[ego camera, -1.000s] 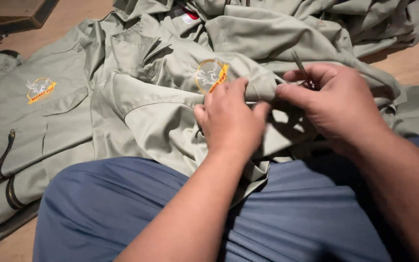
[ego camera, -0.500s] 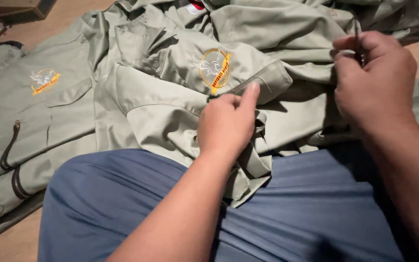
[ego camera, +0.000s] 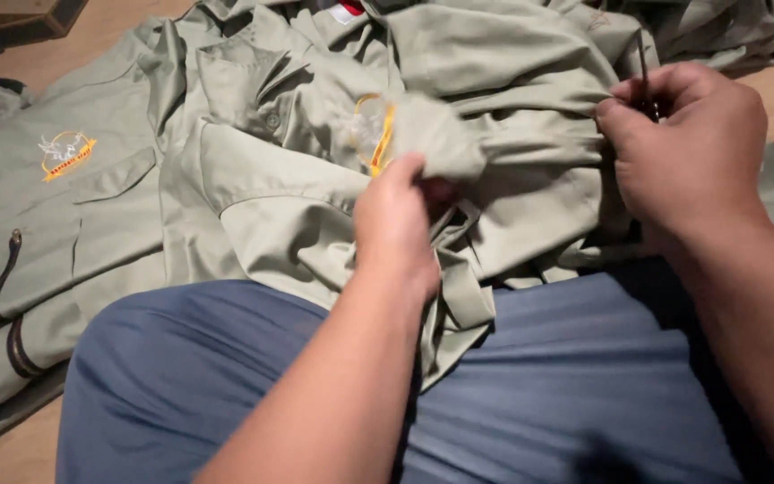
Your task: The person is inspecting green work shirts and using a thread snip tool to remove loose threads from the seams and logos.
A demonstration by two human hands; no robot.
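A pale olive shirt [ego camera: 262,188] with a round yellow-and-white embroidered emblem [ego camera: 371,133] lies over my lap. My left hand [ego camera: 396,224] pinches a fold of its cloth just right of the emblem and lifts it. My right hand [ego camera: 687,148] is closed on a thin dark tool [ego camera: 643,67] whose tip pokes up above my fingers, and it also presses on the shirt fabric at the right.
A second olive shirt [ego camera: 47,224] with a yellow emblem and dark cord loops lies flat at the left. More olive garments are heaped at the back. My blue trousers [ego camera: 530,385] fill the foreground. Wooden floor shows at the edges.
My left hand has gathered and raised the fold of cloth by the emblem. My right hand stayed at the right with the tool, and the view moved closer.
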